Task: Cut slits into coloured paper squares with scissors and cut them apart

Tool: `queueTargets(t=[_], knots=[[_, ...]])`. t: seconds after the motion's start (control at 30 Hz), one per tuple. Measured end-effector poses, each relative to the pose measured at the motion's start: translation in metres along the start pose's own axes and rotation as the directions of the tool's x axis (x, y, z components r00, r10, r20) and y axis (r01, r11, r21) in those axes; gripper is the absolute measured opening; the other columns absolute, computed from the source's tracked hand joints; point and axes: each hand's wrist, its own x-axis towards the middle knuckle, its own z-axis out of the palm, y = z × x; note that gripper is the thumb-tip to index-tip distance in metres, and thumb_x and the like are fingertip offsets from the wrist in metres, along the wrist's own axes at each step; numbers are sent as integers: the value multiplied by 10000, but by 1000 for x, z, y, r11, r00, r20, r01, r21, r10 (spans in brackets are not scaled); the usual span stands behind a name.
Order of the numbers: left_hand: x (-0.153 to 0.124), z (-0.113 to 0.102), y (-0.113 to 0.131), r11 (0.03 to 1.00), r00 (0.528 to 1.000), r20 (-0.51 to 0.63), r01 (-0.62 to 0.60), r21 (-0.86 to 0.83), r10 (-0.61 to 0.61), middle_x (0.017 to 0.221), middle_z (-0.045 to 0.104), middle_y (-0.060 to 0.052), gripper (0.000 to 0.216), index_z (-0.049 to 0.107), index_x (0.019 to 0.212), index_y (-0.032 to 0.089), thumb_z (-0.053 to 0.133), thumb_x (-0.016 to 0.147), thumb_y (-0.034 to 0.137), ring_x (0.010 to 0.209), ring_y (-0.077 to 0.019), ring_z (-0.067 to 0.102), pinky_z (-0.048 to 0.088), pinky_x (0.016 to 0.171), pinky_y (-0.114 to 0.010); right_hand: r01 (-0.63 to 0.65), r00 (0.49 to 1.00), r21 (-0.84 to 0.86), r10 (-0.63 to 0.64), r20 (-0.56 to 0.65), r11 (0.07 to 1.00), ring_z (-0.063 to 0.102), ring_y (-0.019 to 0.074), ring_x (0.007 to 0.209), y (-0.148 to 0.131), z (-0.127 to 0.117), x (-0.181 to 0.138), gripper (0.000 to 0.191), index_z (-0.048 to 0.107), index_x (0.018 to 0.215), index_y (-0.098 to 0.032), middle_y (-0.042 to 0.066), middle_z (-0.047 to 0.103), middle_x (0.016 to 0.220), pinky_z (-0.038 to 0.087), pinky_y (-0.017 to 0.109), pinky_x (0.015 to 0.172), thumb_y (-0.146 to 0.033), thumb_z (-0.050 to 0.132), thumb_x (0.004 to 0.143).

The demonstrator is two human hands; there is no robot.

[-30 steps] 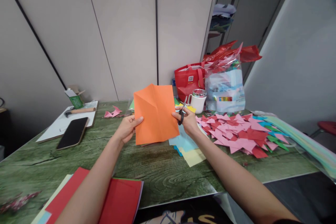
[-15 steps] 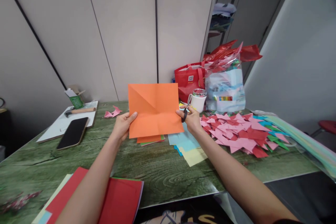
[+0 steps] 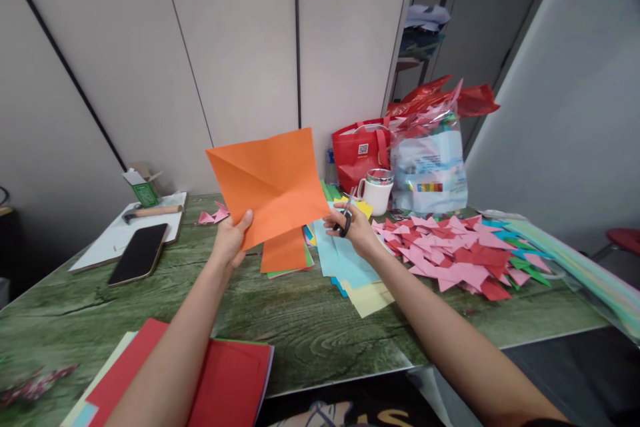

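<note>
My left hand (image 3: 233, 238) pinches the lower left edge of an orange sheet of paper (image 3: 273, 183), thumb on the near face. The sheet is held up and tilted, with crease lines meeting near its middle. In my right hand (image 3: 361, 230) is a pair of scissors (image 3: 345, 223) with dark handles, blades pointing up. The right fingertips are at the sheet's lower right corner; I cannot tell whether they touch it. Beneath the sheet lie more orange paper pieces (image 3: 285, 253) on the table. Light blue paper (image 3: 345, 260) lies under my right hand.
A pile of pink and red paper cutouts (image 3: 450, 250) spreads at right. Behind it stand a white mug (image 3: 377, 192), a red bag (image 3: 360, 150) and a plastic bag (image 3: 430, 170). At left lie a phone (image 3: 140, 255) and a hammer (image 3: 153, 211). Red paper (image 3: 233, 380) is near me.
The orange sheet has swung up and left and now tilts, its right side moving away from the mug. My right hand has shifted slightly left with the scissors.
</note>
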Motion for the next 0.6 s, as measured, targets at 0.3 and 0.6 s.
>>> queueTargets(t=[0.3,0.6], knots=[[-5,8,2,985,984,-47,-172,-26,171,843,657,-49,251,598,837,153,665,625,270,751,-187,621,535,559,-280,-237,765,-206,313,563,949,574,124,636,12,31,-34,410,498,859,-149,4,571,657,464,246,561,-399,678,589],[-10,13,-4,962,968,-22,-244,124,249,724,653,-41,347,621,772,123,684,556,388,683,-178,609,493,556,-262,-103,805,-190,194,561,976,493,96,583,11,41,-44,397,547,919,-140,-39,473,602,393,250,601,-406,640,639]])
